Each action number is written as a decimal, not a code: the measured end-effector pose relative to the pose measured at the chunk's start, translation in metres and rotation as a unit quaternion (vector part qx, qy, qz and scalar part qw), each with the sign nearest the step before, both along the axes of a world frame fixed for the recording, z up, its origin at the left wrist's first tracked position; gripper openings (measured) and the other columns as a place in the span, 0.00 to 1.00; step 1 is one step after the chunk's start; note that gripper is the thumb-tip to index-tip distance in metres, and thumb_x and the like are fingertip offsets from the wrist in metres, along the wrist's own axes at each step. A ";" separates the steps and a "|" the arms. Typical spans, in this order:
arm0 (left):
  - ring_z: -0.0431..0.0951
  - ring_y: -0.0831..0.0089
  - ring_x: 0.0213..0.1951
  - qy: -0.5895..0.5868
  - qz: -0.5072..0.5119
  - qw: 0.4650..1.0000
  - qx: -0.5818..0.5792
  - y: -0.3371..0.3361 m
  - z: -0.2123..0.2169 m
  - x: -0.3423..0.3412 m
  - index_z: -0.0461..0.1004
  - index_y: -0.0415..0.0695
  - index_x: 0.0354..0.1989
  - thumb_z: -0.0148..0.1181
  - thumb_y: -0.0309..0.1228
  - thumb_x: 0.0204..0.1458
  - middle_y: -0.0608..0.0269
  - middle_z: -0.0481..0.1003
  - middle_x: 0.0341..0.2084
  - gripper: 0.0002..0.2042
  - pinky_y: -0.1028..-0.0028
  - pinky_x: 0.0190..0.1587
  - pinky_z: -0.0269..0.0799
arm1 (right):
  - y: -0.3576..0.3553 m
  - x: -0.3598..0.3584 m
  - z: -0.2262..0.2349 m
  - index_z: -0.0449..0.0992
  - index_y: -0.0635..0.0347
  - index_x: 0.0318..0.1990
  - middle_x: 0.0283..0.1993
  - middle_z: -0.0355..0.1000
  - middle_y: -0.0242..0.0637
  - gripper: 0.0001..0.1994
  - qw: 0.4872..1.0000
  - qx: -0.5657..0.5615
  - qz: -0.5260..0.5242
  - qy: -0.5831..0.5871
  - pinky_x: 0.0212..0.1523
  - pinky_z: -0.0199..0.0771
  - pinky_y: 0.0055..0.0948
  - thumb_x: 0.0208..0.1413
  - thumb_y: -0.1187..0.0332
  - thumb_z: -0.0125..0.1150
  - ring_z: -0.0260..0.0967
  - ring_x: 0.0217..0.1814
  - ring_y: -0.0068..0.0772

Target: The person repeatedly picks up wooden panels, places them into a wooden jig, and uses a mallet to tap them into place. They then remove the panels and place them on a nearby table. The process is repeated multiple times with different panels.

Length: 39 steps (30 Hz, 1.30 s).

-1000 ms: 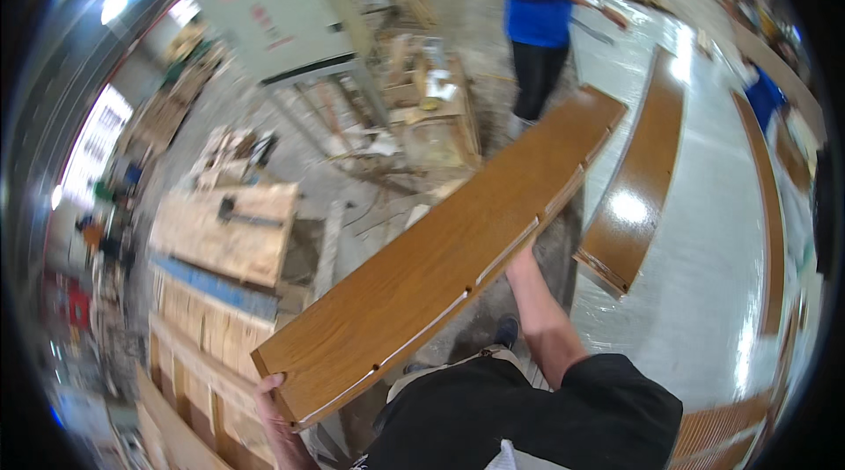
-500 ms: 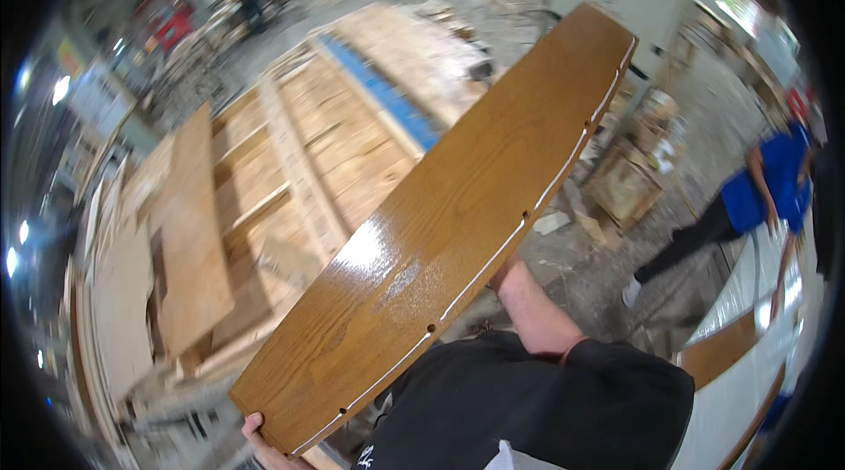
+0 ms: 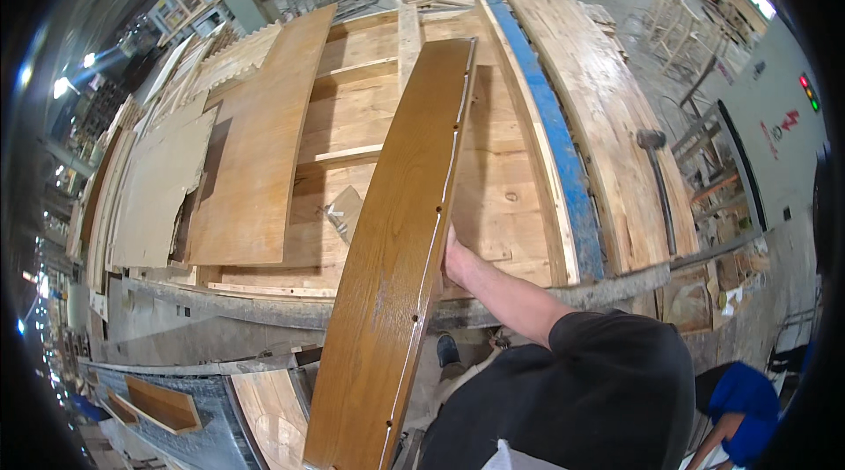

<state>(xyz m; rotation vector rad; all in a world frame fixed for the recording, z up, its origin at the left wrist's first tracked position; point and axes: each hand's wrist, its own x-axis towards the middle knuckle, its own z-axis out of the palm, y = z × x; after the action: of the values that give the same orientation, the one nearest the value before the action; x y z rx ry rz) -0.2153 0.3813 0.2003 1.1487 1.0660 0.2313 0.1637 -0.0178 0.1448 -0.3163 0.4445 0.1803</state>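
A long, varnished brown wooden board [image 3: 396, 215] slants upward in front of me, its glossy face toward me. Along its right edge runs a thin white line that looks like glue, with several dark round holes beside it. My right hand [image 3: 454, 260] grips that edge from the right side; its fingers are hidden behind the board. The board's near end runs out of the lower edge of the picture, and my left hand does not show there.
Beyond the board lies a pale wooden frame with a plywood bottom [image 3: 352, 127], a blue strip [image 3: 554, 135] and a sledgehammer [image 3: 653, 149]. Plywood sheets [image 3: 255, 162] lie left. A grey cabinet [image 3: 783, 118] stands right. A person in blue [image 3: 744, 408] is at lower right.
My view has turned toward the pale frame. The board has swung from a diagonal to a steeper slant and now lies over the frame in view. My left hand has left the picture.
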 end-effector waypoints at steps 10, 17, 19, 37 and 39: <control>0.75 0.53 0.54 -0.204 -0.048 0.974 -0.089 -0.177 -0.039 0.139 0.67 0.35 0.63 0.63 0.28 0.45 0.49 0.73 0.54 0.32 0.54 0.59 0.73 | -0.117 0.111 -0.044 0.68 0.65 0.62 0.61 0.70 0.47 0.26 0.994 -0.058 -0.081 0.040 0.64 0.70 0.45 0.73 0.50 0.41 0.68 0.63 0.44; 0.76 0.58 0.53 -0.272 -0.077 0.951 -0.124 -0.305 -0.070 0.260 0.67 0.35 0.60 0.60 0.12 0.47 0.53 0.74 0.53 0.28 0.59 0.59 0.73 | -0.212 -0.010 -0.012 0.66 0.67 0.65 0.66 0.66 0.56 0.26 0.945 -0.307 -0.107 0.037 0.66 0.66 0.42 0.72 0.53 0.47 0.64 0.69 0.45; 0.77 0.60 0.51 -0.276 -0.081 0.951 -0.116 -0.340 -0.068 0.269 0.67 0.33 0.59 0.60 0.10 0.48 0.52 0.74 0.52 0.27 0.61 0.58 0.74 | -0.219 -0.007 -0.004 0.69 0.66 0.62 0.62 0.70 0.53 0.25 0.917 -0.396 -0.028 0.030 0.63 0.69 0.41 0.72 0.53 0.48 0.68 0.65 0.43; 0.79 0.73 0.39 -0.255 -0.309 0.883 0.246 -0.386 -0.107 0.224 0.73 0.34 0.49 0.68 0.17 0.49 0.58 0.79 0.37 0.18 0.72 0.45 0.76 | -0.187 0.176 0.050 0.75 0.73 0.51 0.51 0.78 0.56 0.25 0.510 -0.835 0.202 0.039 0.56 0.79 0.43 0.51 0.60 0.65 0.78 0.55 0.52; 0.79 0.73 0.39 -0.254 -0.308 0.880 0.257 -0.380 -0.110 0.233 0.73 0.34 0.49 0.68 0.17 0.49 0.58 0.79 0.37 0.18 0.72 0.45 0.76 | -0.178 0.196 0.041 0.75 0.72 0.47 0.46 0.79 0.55 0.23 0.505 -0.842 0.188 0.019 0.51 0.81 0.45 0.52 0.59 0.64 0.80 0.49 0.51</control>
<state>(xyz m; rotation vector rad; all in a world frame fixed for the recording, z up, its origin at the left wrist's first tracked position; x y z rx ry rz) 0.0176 0.0010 0.0901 1.7254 0.1313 0.2944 0.3592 -0.1959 0.1860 -2.4189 0.4568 0.1141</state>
